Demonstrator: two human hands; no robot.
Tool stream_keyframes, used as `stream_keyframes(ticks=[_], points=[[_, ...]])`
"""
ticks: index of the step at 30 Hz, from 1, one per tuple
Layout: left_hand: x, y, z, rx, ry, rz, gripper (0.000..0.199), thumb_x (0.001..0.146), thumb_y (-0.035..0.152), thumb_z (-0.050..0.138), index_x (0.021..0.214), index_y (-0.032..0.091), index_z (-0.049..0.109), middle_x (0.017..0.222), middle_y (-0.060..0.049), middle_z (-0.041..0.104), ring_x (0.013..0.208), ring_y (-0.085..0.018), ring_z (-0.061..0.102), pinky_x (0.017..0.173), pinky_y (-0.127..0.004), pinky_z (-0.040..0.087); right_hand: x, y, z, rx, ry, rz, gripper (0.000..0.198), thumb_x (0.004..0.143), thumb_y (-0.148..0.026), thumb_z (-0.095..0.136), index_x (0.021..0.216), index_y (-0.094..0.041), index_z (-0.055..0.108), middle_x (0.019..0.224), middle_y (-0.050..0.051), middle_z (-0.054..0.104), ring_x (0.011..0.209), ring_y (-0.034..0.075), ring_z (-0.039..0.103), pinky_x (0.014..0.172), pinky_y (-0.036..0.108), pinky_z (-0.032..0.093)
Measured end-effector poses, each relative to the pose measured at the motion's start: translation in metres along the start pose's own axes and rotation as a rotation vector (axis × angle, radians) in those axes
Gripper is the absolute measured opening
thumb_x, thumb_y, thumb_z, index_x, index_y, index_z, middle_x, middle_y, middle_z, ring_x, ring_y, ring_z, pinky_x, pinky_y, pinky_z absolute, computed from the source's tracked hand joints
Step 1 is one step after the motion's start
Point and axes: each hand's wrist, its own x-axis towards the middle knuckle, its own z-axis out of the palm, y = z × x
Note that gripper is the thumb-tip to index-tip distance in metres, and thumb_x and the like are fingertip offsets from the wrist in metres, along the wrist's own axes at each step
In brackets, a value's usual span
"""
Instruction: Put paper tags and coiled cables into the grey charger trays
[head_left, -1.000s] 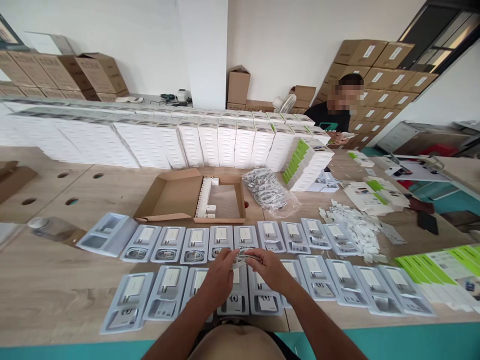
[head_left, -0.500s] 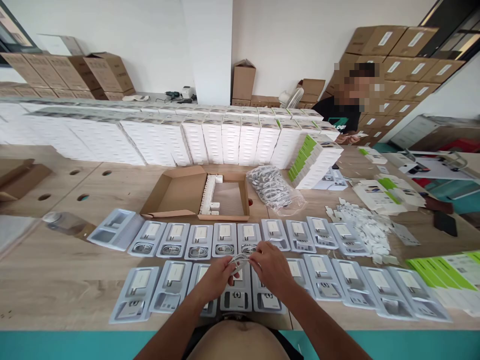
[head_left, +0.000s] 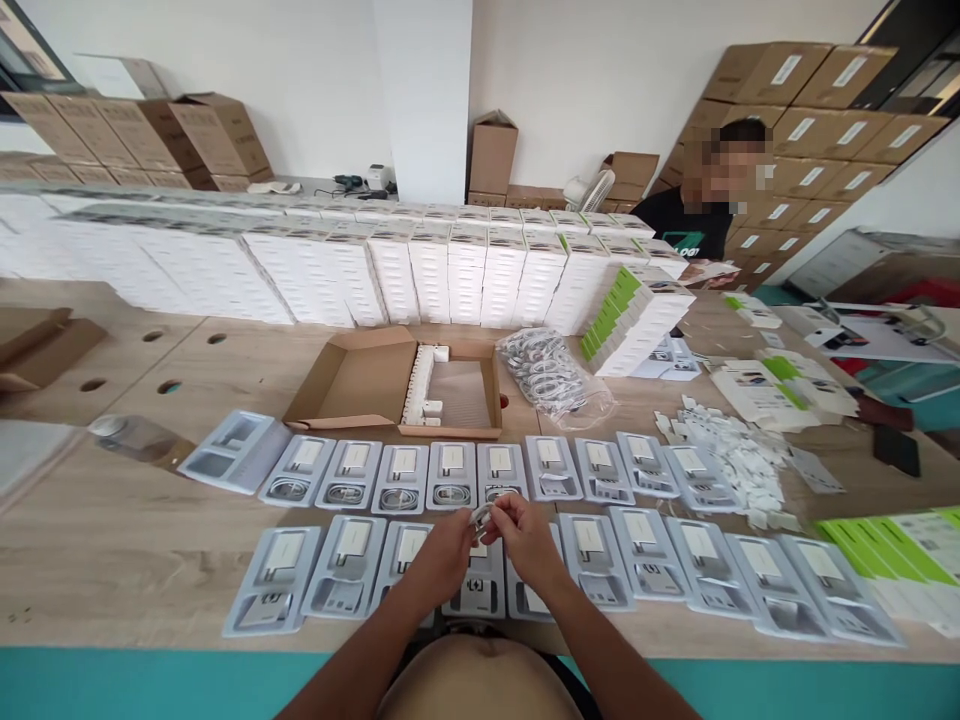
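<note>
Between both hands I hold a coiled white cable (head_left: 482, 517) above the front row of trays. My left hand (head_left: 448, 548) is closed around the coil's left side. The fingers of my right hand (head_left: 522, 530) pinch it from the right. Beneath and around them lie pale plastic trays (head_left: 250, 577) in two rows, with white chargers (head_left: 351, 538) in their upper compartments. In the back row, several trays on the left also hold a coiled cable (head_left: 399, 498). Cards with a lightning mark (head_left: 474, 590) lie in some front trays; my hands and forearms hide parts of others.
Behind the trays lie an open cardboard box (head_left: 450, 434) with white chargers and a plastic bag of cables (head_left: 551, 370). White boxes (head_left: 465, 275) are stacked beyond. Small white pieces (head_left: 739, 460) are heaped at right; a bottle (head_left: 131, 438) lies left. A person (head_left: 697, 225) stands at the far right.
My hands have drawn closer together, and the coil looks smaller and more tightly gathered between them. The view has shifted slightly.
</note>
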Motion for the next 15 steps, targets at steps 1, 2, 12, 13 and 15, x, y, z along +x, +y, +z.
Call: stream_keyframes(ticks=[1, 2, 12, 13, 15], points=[[0.001, -0.001, 0.001, -0.059, -0.004, -0.017, 0.022, 0.093, 0.025, 0.032, 0.086, 0.020, 0.052, 0.077, -0.001, 0.059, 0.071, -0.016, 0.053, 0.066, -0.028, 0.037, -0.002, 0.002, 0.001, 0.038, -0.008, 0.041, 0.026, 0.086, -0.045, 0.053, 0.085, -0.019, 0.052, 0.071, 0.002, 0.065, 0.061, 0.020, 0.068, 0.047, 0.024, 0.042], [0.001, -0.002, 0.001, -0.114, -0.012, -0.044, 0.021, 0.091, 0.023, 0.032, 0.085, 0.020, 0.052, 0.075, 0.000, 0.058, 0.069, -0.015, 0.052, 0.065, -0.027, 0.037, -0.003, 0.004, 0.002, 0.063, -0.020, 0.081, 0.027, 0.086, -0.045, 0.052, 0.086, -0.018, 0.052, 0.072, 0.003, 0.066, 0.060, 0.020, 0.067, 0.044, 0.023, 0.039], [-0.003, 0.011, -0.006, 0.074, -0.140, 0.073, 0.026, 0.096, 0.035, 0.033, 0.091, 0.022, 0.055, 0.093, -0.003, 0.061, 0.087, -0.019, 0.054, 0.078, -0.032, 0.040, -0.018, -0.012, -0.026, -0.753, 0.032, -0.371, 0.029, 0.077, -0.014, 0.060, 0.104, -0.024, 0.061, 0.105, 0.004, 0.065, 0.094, 0.021, 0.058, 0.083, 0.033, 0.045], [-0.004, 0.011, -0.005, 0.114, -0.169, 0.102, 0.027, 0.097, 0.035, 0.032, 0.093, 0.022, 0.055, 0.096, -0.004, 0.061, 0.090, -0.020, 0.054, 0.081, -0.033, 0.041, -0.021, -0.015, -0.030, -0.820, -0.057, -0.397, 0.024, 0.079, -0.015, 0.060, 0.100, -0.025, 0.063, 0.101, 0.003, 0.066, 0.097, 0.022, 0.057, 0.083, 0.033, 0.044], [-0.005, 0.009, 0.000, 0.174, -0.233, 0.149, 0.028, 0.097, 0.034, 0.031, 0.098, 0.021, 0.056, 0.100, -0.006, 0.060, 0.094, -0.021, 0.055, 0.085, -0.035, 0.042, -0.026, -0.019, -0.038, -0.923, -0.173, -0.394, 0.014, 0.083, -0.019, 0.059, 0.094, -0.025, 0.066, 0.092, 0.002, 0.068, 0.095, 0.022, 0.058, 0.080, 0.031, 0.044]])
